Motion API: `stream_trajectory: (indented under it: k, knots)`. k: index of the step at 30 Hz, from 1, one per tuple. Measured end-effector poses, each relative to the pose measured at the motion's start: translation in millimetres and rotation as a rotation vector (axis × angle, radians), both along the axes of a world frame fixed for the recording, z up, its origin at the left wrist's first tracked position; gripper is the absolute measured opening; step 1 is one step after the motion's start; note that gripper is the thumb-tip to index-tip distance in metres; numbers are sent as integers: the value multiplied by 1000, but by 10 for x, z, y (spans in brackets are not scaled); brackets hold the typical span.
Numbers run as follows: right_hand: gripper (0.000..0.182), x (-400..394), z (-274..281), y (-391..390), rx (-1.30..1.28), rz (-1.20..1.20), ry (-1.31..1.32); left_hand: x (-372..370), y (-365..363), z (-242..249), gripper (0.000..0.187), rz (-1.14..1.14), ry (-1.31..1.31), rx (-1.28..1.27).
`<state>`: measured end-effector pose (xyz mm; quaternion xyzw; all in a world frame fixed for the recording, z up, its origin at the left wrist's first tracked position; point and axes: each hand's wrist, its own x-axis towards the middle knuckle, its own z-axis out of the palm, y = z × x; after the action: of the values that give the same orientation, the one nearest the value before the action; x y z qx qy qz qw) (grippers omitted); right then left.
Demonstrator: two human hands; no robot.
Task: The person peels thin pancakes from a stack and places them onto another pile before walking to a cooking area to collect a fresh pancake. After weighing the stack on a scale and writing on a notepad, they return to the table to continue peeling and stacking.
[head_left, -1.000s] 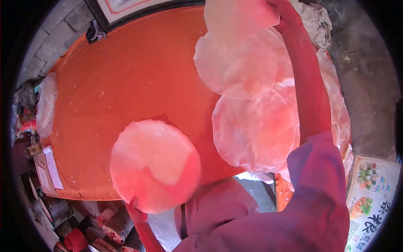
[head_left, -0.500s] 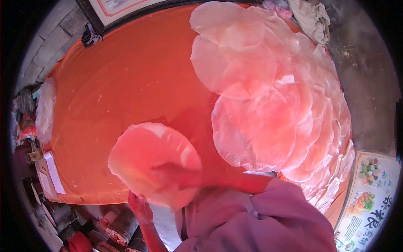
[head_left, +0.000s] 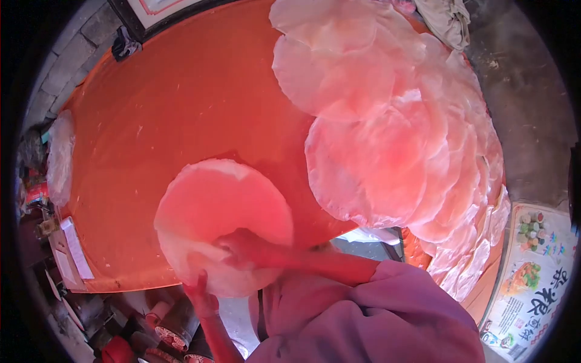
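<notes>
Grey brick wall (head_left: 100, 30) is seen at the far left, with a bundle of clear plastic (head_left: 60, 157) set against the end of the orange tabletop (head_left: 151, 133) and a white paper strip (head_left: 75, 247) laid near the corner. Moving right, the left hand (head_left: 201, 295) is held low at the table's near edge, its fingers partly spread at the rim of a round, pale sheet (head_left: 224, 190); whether that rim is pinched cannot be told. Most of the sheet is borne by the tabletop, while its nearest part is hung past the edge; whether more layers are stacked beneath cannot be made out. Across it comes the right hand (head_left: 245, 248), fingers curled and bunched over the lower half, their tips not clearly shown, so a firm grip cannot be confirmed. Thin stuff, this: it is judged light, floppy and easily torn, best taken by the rim with a flat, gentle pinch, and with two well-parted holds so that no crease is forced. Farther right, a broad spread of overlapping sheets (head_left: 375, 169) is laid out, edges rippled, with a crumpled cloth (head_left: 446, 21) beyond and a printed board (head_left: 532, 278) propped at the far right.
</notes>
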<state>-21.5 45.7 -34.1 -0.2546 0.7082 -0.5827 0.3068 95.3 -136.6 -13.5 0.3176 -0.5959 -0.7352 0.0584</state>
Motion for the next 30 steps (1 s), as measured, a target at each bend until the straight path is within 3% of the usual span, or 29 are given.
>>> stream_trajectory:
  k: [5,8,11,13,15,16,20,23,26,29,30]
  knots:
    - [27,-36,-25,-34,211,-84,84,98,-195,-79,60,-6,-32,229]
    - [21,-429,175,199,179,-196,-13,196,-350,-55,59,42,-9,323]
    - [20,-1168,-144,834,-284,-277,-225,354,-560,-70,56,71,16,349]
    - [13,-1493,958,1460,93,-456,174,371,-651,-80,55,79,26,334]
    - [12,-1673,1019,2001,61,-725,-23,372,-704,-90,56,103,29,314]
    - [12,-1718,994,2278,-50,-740,-93,374,-739,-122,56,108,36,311]
    - [20,-1801,395,3188,143,-952,44,356,-883,-230,56,57,22,341]
    - [28,-1708,13,3244,545,-1104,281,235,-907,-146,58,-9,-82,208]
    - [39,-1587,101,3228,-23,-1008,-291,51,-1016,81,54,0,-103,48]
    - [49,-1508,227,3078,-607,-934,-513,-396,-1036,577,51,-82,25,-55]
    - [50,-1462,237,3044,-626,-950,-541,-634,-1058,745,49,-144,49,-150]
